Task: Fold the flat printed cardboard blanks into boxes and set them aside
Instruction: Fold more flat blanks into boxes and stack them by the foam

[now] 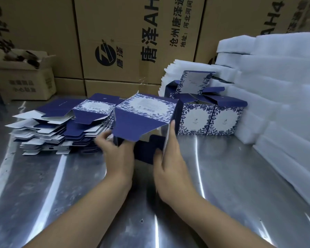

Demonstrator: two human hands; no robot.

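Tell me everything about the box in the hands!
The box is thin printed cardboard, dark blue with a white panel edged in blue leaves, and shiny silver inside. It is only half folded: its open end faces the camera and dark blue flaps hang loose. It is held tilted over the metal table. The left hand grips its left corner; the right hand pinches its right wall.

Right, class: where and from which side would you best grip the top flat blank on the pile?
Probably its blue flap, from the near side: the top blank lies flat, and that flap juts past the sheets below, leaving a free edge to pinch.
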